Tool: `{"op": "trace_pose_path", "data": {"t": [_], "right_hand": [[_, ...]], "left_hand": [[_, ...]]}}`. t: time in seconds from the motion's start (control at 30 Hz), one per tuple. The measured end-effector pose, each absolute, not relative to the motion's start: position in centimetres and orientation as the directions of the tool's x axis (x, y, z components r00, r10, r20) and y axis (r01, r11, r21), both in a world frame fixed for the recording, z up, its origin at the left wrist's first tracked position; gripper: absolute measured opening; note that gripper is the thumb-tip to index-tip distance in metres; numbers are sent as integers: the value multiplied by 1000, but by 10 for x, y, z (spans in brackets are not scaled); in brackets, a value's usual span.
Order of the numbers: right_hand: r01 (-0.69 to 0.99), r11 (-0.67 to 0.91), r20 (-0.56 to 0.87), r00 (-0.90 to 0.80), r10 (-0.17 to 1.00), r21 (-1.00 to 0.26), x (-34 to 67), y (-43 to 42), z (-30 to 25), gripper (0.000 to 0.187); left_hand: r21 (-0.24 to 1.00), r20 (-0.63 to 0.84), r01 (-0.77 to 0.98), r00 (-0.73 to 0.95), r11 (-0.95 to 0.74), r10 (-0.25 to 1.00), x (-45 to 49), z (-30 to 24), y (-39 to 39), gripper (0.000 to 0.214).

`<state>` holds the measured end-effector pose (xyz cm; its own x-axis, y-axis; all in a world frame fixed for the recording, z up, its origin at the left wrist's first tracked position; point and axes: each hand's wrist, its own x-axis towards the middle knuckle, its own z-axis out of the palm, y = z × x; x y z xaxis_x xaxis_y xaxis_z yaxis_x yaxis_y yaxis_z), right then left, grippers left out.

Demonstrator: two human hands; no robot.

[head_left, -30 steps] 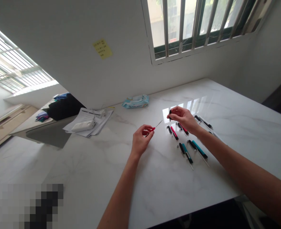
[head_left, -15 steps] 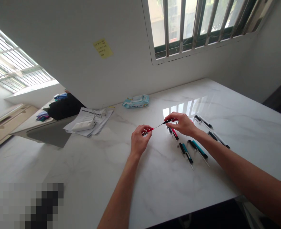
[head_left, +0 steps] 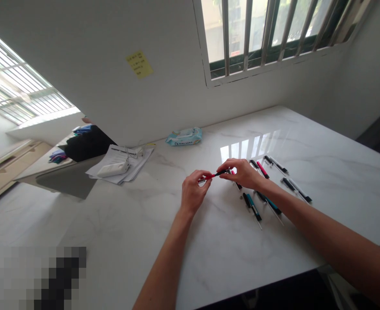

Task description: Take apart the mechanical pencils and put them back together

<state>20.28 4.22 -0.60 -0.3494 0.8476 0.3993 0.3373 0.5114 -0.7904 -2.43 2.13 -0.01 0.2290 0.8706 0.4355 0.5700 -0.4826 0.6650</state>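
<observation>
Both hands meet over the white marble table (head_left: 112, 224) and share one red and black pen (head_left: 214, 175). My left hand (head_left: 194, 191) pinches its red end. My right hand (head_left: 240, 172) pinches the black part at the other end, and the two parts sit pushed together. Just right of my right hand lie several more pens: a teal and black one (head_left: 253, 207), a red one (head_left: 263, 169), and black ones (head_left: 296, 190) farther right.
A blue pack of wet wipes (head_left: 184, 136) lies near the wall. A stack of papers with a white device (head_left: 119, 165) sits to the left. A yellow sticky note (head_left: 139, 64) is on the wall. A barred window (head_left: 267, 30) is above.
My right hand brought the black piece down along the thin refill toward my left hand. The gap between the hands has closed, and the refill is now hidden inside the pen.
</observation>
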Motion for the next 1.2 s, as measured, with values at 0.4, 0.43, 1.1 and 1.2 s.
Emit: {"op": "trace_pose_path", "data": {"t": [0.4,0.43,1.1,1.2], "right_hand": [[503,379,196,-378,905,-777,205,40,-2,40],[483,375,192,-386,902,-791,206,40,-1,37],[457,367,187,-393,900,-810,210,39,4,35],[413,388,221,-396,891,-824,211,39,3,30]], "left_hand": [[680,437,534,256,-503,862,-22,-2,20,6],[681,433,536,255,-499,865,-23,-2,20,7],[686,432,539,239,-489,870,-23,0,20,8],[688,433,539,234,-487,871,-23,1,20,8]]}}
